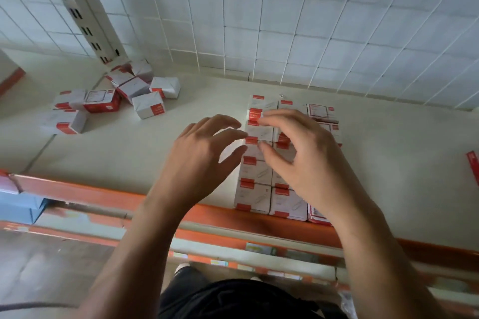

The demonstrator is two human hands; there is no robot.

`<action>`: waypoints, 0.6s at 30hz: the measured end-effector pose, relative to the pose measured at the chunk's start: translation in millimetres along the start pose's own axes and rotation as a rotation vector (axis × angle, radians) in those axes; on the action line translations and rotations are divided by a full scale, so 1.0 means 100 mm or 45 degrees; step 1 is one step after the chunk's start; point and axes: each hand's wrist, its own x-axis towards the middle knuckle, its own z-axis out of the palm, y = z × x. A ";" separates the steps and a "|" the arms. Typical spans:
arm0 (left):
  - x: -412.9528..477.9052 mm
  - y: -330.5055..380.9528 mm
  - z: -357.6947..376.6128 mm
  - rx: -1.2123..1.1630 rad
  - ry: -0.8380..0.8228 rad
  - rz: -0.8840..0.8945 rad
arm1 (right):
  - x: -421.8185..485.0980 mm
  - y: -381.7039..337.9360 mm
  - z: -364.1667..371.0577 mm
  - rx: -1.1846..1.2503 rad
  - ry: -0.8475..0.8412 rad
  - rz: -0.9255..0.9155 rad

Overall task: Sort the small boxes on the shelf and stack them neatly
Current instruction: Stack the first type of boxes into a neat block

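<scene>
Small white boxes with red labels stand in neat rows [255,190] on the pale shelf [129,153], reaching from its orange front edge toward the back. My right hand [298,153] hovers over the middle of these rows, fingers curved, index and thumb tips near a box [260,132]; whether they pinch it is unclear. My left hand [204,153] is just left of the rows, fingers spread and relaxed, holding nothing. A loose heap of the same boxes [116,97] lies at the back left of the shelf.
A white wire grid [311,21] backs the shelf, with a slotted upright post [85,13] at the left. The orange front rail [103,194] runs across. Blue boxes [18,208] sit on a lower level at left. A red item [473,166] lies at the right edge.
</scene>
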 end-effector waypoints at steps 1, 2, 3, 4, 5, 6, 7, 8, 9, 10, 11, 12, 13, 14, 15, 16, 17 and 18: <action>-0.06 -0.07 -0.05 0.001 0.013 -0.030 | 0.04 -0.07 0.07 0.009 -0.021 -0.012; -0.12 -0.14 -0.10 0.001 0.026 -0.060 | 0.07 -0.13 0.15 0.011 -0.040 -0.024; -0.18 -0.22 -0.16 0.003 0.038 -0.089 | 0.12 -0.20 0.23 0.009 -0.055 -0.036; -0.23 -0.31 -0.23 0.009 0.047 -0.117 | 0.17 -0.27 0.30 0.005 -0.065 -0.051; -0.28 -0.40 -0.29 0.020 0.051 -0.141 | 0.23 -0.35 0.38 0.004 -0.072 -0.068; -0.33 -0.50 -0.35 0.031 0.049 -0.158 | 0.30 -0.42 0.47 0.005 -0.074 -0.085; -0.38 -0.60 -0.42 0.040 0.047 -0.168 | 0.37 -0.51 0.56 0.012 -0.072 -0.100; -0.43 -0.71 -0.50 0.047 0.048 -0.174 | 0.44 -0.60 0.65 0.026 -0.068 -0.109; -0.48 -0.83 -0.58 0.053 0.049 -0.179 | 0.51 -0.69 0.76 0.044 -0.067 -0.115; -0.54 -0.95 -0.67 0.062 0.051 -0.189 | 0.58 -0.79 0.87 0.062 -0.070 -0.124; -0.59 -1.09 -0.77 0.073 0.053 -0.203 | 0.65 -0.89 0.98 0.077 -0.077 -0.132; -0.64 -1.23 -0.86 0.089 0.056 -0.220 | 0.72 -0.99 1.10 0.088 -0.084 -0.140; -0.69 -1.38 -0.94 0.107 0.058 -0.239 | 0.79 -1.08 1.21 0.095 -0.090 -0.146; -0.73 -1.53 -1.01 0.123 0.057 -0.256 | 0.86 -1.16 1.32 0.099 -0.094 -0.149; -0.77 -1.67 -1.07 0.134 0.055 -0.269 | 0.92 -1.24 1.43 0.103 -0.097 -0.147; -0.80 -1.81 -1.12 0.145 0.051 -0.279 | 0.97 -1.31 1.52 0.105 -0.096 -0.140; -0.83 -1.94 -1.17 0.159 0.044 -0.285 | 1.03 -1.38 1.60 0.102 -0.093 -0.130; -0.84 -2.06 -1.20 0.171 0.028 -0.287 | 1.08 -1.44 1.68 0.094 -0.089 -0.125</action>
